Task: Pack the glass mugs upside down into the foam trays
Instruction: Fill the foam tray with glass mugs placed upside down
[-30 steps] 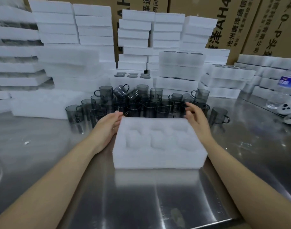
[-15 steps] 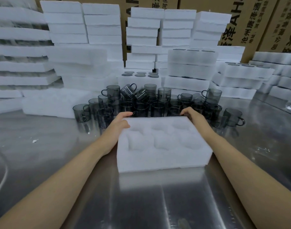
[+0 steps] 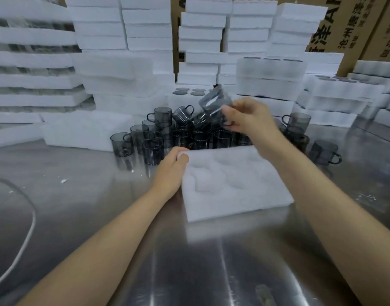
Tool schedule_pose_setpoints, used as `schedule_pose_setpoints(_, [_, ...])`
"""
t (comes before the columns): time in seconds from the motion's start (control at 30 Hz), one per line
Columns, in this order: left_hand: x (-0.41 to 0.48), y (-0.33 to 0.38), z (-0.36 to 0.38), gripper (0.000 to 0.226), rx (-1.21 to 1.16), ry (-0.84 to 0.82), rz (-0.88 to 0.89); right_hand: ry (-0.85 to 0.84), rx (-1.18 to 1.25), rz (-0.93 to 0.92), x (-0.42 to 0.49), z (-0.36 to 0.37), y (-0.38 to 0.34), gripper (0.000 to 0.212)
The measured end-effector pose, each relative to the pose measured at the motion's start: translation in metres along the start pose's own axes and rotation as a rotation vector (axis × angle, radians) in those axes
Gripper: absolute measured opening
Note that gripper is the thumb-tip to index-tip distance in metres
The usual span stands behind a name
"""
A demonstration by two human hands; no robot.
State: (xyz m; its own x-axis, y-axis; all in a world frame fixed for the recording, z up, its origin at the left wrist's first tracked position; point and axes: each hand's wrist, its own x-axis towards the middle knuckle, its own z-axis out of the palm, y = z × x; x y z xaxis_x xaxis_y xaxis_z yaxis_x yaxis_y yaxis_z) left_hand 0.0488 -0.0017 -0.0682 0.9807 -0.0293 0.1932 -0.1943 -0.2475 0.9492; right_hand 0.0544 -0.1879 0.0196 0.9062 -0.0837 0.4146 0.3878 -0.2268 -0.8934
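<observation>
Foam stacks [image 3: 101,29] and cardboard cartons [image 3: 355,29] wall in a steel table [image 3: 79,206]. On it lies a foam tray [image 3: 233,195], its far left corner gripped by the left hand [image 3: 169,171], fingers curled. Loose mugs [image 3: 163,138] crowd just behind the tray. Above them, the right hand [image 3: 249,118] pinches one tilted, blurred glass mug [image 3: 214,100].

right hand [image 3: 251,118] grips tilted mug [image 3: 214,101] | left hand [image 3: 170,167] on foam tray [image 3: 233,195]

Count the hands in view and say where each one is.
2. The left hand grips the front foam tray at its far left corner; the right hand holds a glass mug above the loose mugs. None seems hidden.
</observation>
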Motion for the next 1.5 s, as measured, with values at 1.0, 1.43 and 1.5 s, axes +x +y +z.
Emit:
schedule_pose_setpoints(1.0, [0.007, -0.001, -0.002, 0.042, -0.091, 0.124, 0.294, -0.09, 0.099, 0.177, -0.025, 0.033, 0.027, 0.023])
schedule_pose_setpoints(1.43, [0.008, -0.003, -0.004, 0.034, -0.037, 0.094, 0.279, -0.129, 0.023, 0.084, -0.026, 0.034, 0.029, 0.028])
schedule_pose_setpoints(1.5, [0.007, -0.004, -0.004, 0.031, -0.033, 0.092, 0.272, -0.152, 0.018, 0.066, -0.026, 0.035, 0.03, 0.03])
